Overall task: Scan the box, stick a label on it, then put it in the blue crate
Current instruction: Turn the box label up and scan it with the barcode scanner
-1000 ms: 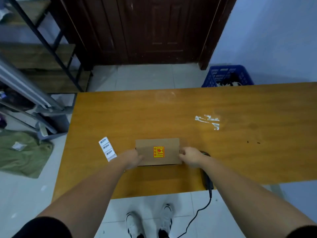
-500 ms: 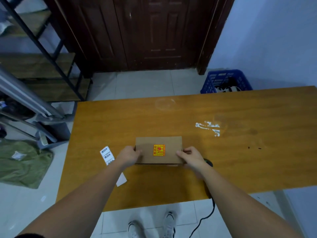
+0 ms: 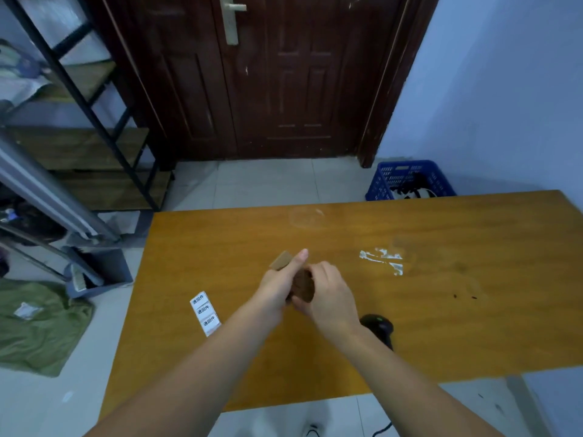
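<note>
Gripping: left hand (image 3: 277, 287) and right hand (image 3: 328, 294) clamp small brown cardboard box (image 3: 301, 287), tilted above orange wooden table (image 3: 441, 310) | blue plastic crate (image 3: 410, 179): 1 o'clock, on floor

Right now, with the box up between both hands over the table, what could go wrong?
The box is tilted and blurred between the left hand and right hand; it could slip onto the table. Both hands are occupied, while the scanner lies by the right wrist and the label strip by the left forearm, so either arm might knock them. The blue crate sits on the floor beyond the far edge: a long reach.
</note>
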`<state>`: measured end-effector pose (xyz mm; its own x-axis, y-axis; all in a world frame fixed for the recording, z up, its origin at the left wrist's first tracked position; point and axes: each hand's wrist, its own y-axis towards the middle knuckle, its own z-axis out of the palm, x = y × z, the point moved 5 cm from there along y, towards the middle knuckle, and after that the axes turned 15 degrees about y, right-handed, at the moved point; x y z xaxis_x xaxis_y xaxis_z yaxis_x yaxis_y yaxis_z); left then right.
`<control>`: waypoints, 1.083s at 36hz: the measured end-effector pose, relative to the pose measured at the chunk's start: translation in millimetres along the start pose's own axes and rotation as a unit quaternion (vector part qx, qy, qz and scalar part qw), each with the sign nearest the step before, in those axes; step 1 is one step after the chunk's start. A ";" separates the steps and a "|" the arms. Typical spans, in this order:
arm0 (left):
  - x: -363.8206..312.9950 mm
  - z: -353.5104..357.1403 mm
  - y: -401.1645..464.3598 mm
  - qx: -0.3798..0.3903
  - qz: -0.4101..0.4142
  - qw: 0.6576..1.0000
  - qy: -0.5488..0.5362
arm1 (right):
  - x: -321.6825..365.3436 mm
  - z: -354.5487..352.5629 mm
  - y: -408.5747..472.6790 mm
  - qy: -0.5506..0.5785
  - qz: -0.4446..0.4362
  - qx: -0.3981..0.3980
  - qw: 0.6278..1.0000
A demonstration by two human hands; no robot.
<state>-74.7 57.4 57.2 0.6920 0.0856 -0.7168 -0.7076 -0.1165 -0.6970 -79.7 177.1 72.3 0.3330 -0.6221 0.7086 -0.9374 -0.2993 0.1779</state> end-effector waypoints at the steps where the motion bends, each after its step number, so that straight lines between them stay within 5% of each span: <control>1: 2.6 -0.4 -0.3 -0.021 -0.012 0.999 -0.035 | 6.3 4.1 -2.6 -0.016 -0.029 -0.001 0.999; 7: 27.9 -28.4 -2.7 -0.156 -0.064 0.982 -0.089 | 19.3 21.8 -15.4 0.022 -0.097 0.139 0.985; 10: 36.5 -50.7 -3.3 -0.150 -0.047 0.983 -0.098 | 0.0 15.7 -19.3 0.070 -0.013 0.168 0.983; 14: 44.8 -76.1 -2.6 -0.084 -0.035 0.990 -0.110 | -43.3 -7.3 -20.4 0.140 0.162 0.067 0.974; 22: 59.8 -90.4 -8.8 0.022 0.008 0.999 -0.025 | -91.7 -5.0 -51.3 0.410 0.399 0.027 0.820; 30: 87.4 -84.8 4.7 -0.137 0.001 0.980 0.146 | -99.6 17.1 -80.3 0.382 0.405 0.025 0.831; 39: 134.4 -60.4 17.1 -0.111 0.034 0.966 0.232 | -127.6 41.8 -109.9 0.284 0.438 0.029 0.853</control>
<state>14.7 7.1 -49.8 0.6717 -0.3766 -0.6380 -0.7406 -0.3197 -0.5910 -14.9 259.1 -66.2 -0.6095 -0.1801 0.7721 -0.7899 0.0546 -0.6108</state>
